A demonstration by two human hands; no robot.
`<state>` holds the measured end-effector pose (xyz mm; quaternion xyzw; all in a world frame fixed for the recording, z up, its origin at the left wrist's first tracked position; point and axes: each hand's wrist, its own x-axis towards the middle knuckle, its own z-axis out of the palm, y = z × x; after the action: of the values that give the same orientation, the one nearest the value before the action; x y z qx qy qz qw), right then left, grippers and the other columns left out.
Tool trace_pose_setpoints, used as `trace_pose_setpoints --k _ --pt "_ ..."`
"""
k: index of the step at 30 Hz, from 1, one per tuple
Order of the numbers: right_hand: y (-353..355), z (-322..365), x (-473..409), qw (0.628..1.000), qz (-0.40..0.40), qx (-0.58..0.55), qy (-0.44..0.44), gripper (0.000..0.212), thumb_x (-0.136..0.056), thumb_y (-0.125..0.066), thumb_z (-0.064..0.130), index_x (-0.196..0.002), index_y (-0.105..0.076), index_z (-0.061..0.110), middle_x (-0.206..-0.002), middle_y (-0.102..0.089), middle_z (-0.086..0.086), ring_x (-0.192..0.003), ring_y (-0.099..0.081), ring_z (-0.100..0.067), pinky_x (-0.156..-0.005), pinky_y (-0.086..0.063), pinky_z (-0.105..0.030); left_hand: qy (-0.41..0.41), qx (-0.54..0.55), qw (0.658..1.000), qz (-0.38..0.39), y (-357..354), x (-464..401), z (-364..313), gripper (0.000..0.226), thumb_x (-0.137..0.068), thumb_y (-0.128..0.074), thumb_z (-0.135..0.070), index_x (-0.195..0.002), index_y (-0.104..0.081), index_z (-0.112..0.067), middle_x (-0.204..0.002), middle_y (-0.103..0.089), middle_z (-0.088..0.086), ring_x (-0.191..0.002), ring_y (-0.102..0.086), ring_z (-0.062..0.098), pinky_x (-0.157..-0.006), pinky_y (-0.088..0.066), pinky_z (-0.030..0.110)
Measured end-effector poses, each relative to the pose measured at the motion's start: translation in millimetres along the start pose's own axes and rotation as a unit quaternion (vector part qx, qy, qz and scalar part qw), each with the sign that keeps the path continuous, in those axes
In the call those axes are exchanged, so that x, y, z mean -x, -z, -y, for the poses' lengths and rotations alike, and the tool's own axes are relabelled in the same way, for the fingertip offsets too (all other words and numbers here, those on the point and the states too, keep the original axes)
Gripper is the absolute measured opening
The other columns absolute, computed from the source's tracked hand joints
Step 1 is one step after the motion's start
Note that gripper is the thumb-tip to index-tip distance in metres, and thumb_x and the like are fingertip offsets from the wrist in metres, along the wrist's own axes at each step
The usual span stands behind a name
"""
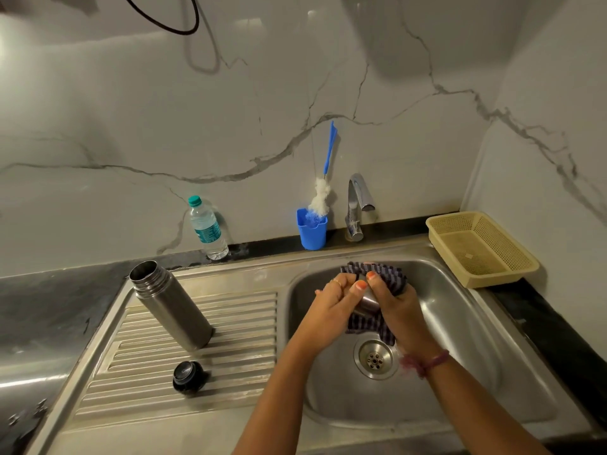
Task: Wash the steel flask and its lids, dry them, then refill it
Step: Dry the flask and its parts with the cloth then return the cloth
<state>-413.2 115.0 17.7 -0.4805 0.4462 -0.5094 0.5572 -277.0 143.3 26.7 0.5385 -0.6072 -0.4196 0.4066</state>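
Starting at the far left, there's the dark counter [39, 310], and then the ribbed steel draining board [184, 362] where the steel flask [170, 305] stands upright with its mouth open and uncapped. Just in front of it on the same ribs sits a dark round lid [190, 377], apart from the flask and untouched by either hand. Behind, against the marble wall, a clear water bottle [208, 229] with a green cap stands on the dark ledge.

Moving along, a blue cup [312, 233] holds a bottle brush [323, 188], white bristles down and blue handle leaning on the wall, and beside it is the chrome tap [356, 206].

Now over the sink basin [466, 323], both hands are busy! The left hand [333, 305] has its fingers curled round a steel lid [368, 302], thumb pressed on top of it. The right hand [397, 303] grips a striped cloth [374, 323] bunched around that same lid, thumb tip meeting the left thumb. Most of the lid is hidden by cloth and fingers; only a shiny patch shows. The cloth's loose end hangs above the drain [376, 357]. A reddish thread band circles the right wrist.

Far right, a beige perforated basket [483, 247] rests on the counter corner beside the sink.
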Motion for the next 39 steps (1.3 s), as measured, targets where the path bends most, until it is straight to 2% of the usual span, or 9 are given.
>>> trace_pose_setpoints --k 4,7,11,14,19,24,29,34,39 --pt "4.6 -6.0 5.2 0.954 -0.001 0.184 0.236 0.037 -0.091 -0.056 0.03 -0.124 -0.055 0.013 -0.117 -0.063 -0.002 -0.109 -0.06 -0.007 -0.088 -0.049 -0.015 -0.001 0.041 0.997 -0.072 -9.4 1.1 -4.6 0.021 -0.103 -0.049 -0.024 -0.097 -0.067 -0.017 -0.096 -0.071 0.006 -0.091 -0.066 0.017 -0.09 -0.054 0.037" --pt "8.3 -18.0 6.2 0.901 0.036 0.263 0.343 0.046 -0.091 -0.05 0.026 -0.131 -0.05 0.004 -0.134 -0.052 -0.006 -0.126 -0.048 -0.014 -0.105 -0.039 -0.024 0.034 0.108 0.989 -0.093 -10.1 1.7 -4.6 0.02 -0.102 -0.051 -0.02 -0.097 -0.07 -0.021 -0.1 -0.073 0.008 -0.1 -0.067 0.025 -0.096 -0.052 0.042" --pt "2.1 0.2 10.9 0.982 0.009 0.091 0.165 0.022 -0.095 -0.049 0.028 -0.113 -0.058 0.02 -0.109 -0.064 -0.002 -0.1 -0.064 -0.006 -0.077 -0.051 -0.013 0.02 0.091 0.994 -0.065 -13.3 7.2 -3.7 0.019 -0.102 -0.05 -0.02 -0.1 -0.07 -0.02 -0.099 -0.073 0.003 -0.096 -0.068 0.015 -0.09 -0.052 0.028" --pt "3.9 4.2 -1.2 0.999 -0.004 0.004 0.053 0.021 -0.098 -0.045 0.026 -0.102 -0.062 0.013 -0.091 -0.066 -0.005 -0.074 -0.068 -0.003 -0.059 -0.052 -0.013 -0.014 0.105 0.992 -0.066 -8.8 11.5 -4.3 0.019 -0.102 -0.051 -0.016 -0.107 -0.069 -0.02 -0.104 -0.072 0.002 -0.1 -0.067 0.016 -0.089 -0.053 0.025" --pt "4.5 -5.9 18.0 0.942 0.023 0.215 0.256 0.046 -0.092 -0.045 0.032 -0.136 -0.042 0.018 -0.135 -0.049 -0.004 -0.126 -0.047 -0.014 -0.103 -0.039 -0.022 -0.029 0.071 0.994 -0.074 -2.1 5.9 -4.8 0.022 -0.101 -0.051 -0.011 -0.102 -0.067 -0.026 -0.098 -0.072 -0.007 -0.095 -0.066 0.003 -0.086 -0.05 0.018" --pt "7.0 -6.3 7.6 0.989 0.007 0.102 0.107 0.04 -0.097 -0.048 0.032 -0.125 -0.052 0.005 -0.101 -0.064 -0.002 -0.088 -0.067 -0.003 -0.066 -0.05 -0.01 -0.03 0.09 0.994 -0.046 -4.0 12.0 6.6 0.02 -0.102 -0.051 -0.015 -0.109 -0.068 -0.021 -0.107 -0.071 0.003 -0.105 -0.065 0.015 -0.093 -0.05 0.024" --pt "8.0 -13.8 21.0 0.95 0.015 0.234 0.205 0.051 -0.094 -0.046 0.035 -0.137 -0.042 0.009 -0.135 -0.049 -0.004 -0.125 -0.047 -0.009 -0.102 -0.04 -0.021 -0.008 0.081 0.995 -0.054 -3.0 5.6 12.3 0.02 -0.101 -0.051 -0.016 -0.104 -0.069 -0.026 -0.105 -0.071 0.0 -0.103 -0.065 0.013 -0.094 -0.049 0.028" --pt "5.1 7.0 14.9 1.0 -0.013 0.017 -0.004 0.019 -0.098 -0.046 0.026 -0.111 -0.055 0.015 -0.091 -0.062 -0.001 -0.074 -0.064 -0.005 -0.055 -0.047 -0.007 -0.037 0.104 0.994 -0.025 -1.6 10.4 14.0 0.02 -0.101 -0.051 -0.016 -0.112 -0.068 -0.016 -0.109 -0.07 0.006 -0.107 -0.065 0.018 -0.095 -0.05 0.026" --pt "4.6 -11.3 16.5 0.982 -0.004 0.141 0.125 0.05 -0.089 -0.052 0.043 -0.132 -0.046 0.018 -0.119 -0.058 -0.003 -0.104 -0.062 -0.009 -0.081 -0.052 -0.019 -0.046 0.068 0.996 -0.03 2.8 6.1 18.1 0.02 -0.102 -0.05 -0.013 -0.11 -0.067 -0.02 -0.106 -0.07 -0.004 -0.103 -0.064 0.011 -0.093 -0.048 0.021"
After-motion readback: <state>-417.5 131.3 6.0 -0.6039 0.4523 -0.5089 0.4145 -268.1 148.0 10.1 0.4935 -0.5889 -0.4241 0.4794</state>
